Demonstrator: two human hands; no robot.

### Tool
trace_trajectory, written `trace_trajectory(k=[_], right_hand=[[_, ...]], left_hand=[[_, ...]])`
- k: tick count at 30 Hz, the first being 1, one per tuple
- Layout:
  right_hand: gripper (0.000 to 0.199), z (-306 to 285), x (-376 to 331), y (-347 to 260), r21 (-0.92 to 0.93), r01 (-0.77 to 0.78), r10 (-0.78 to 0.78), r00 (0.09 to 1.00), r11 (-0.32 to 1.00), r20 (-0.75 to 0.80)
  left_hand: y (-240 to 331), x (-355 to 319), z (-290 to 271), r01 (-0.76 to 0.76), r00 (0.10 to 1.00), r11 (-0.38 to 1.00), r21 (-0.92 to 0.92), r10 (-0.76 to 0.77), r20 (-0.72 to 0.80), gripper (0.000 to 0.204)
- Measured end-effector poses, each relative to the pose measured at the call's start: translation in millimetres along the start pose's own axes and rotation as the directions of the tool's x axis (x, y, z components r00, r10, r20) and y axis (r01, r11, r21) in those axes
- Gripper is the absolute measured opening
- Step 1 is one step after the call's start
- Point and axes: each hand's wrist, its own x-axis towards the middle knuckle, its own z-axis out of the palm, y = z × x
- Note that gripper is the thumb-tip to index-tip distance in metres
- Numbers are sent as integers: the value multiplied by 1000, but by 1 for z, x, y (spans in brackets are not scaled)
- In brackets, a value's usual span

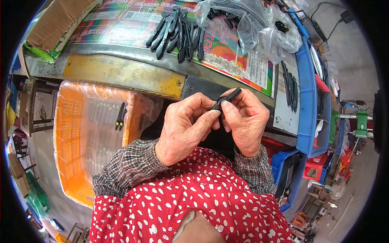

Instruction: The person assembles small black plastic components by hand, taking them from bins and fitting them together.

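Close to the table's front edge, both hands grip one small black plastic part (233, 95) with a round, rod-like end pointing up and right. My left hand (184, 127) pinches its lower side between thumb and fingers. Pressed against it from the other side is the thumb of my right hand (248, 117), with the fingers curled behind. The fingers hide most of the part. Beyond the hands, a heap of slim black plastic handles (178, 36) lies on a colourful printed sheet (111, 30).
An orange plastic crate (61, 137) with a clear liner stands left, below the table; black pieces with yellow dots (120, 117) lie inside. Clear plastic bags (251, 34) sit at the back right. Black strips (289, 87) lie beside a blue tray (304, 97). A cardboard box (54, 26) stands far left.
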Motion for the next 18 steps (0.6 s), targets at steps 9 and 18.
trace_trajectory(k=[9, 18], right_hand=[[18, -13, 6, -2, 54, 26, -26, 1000, 998, 7], [13, -8, 1, 5, -27, 100, -101, 993, 995, -65]], left_hand=[[7, -1, -4, 84, 995, 989, -121, -77, 60, 10], [4, -2, -3, 128, 990, 975, -183, -115, 83, 9]])
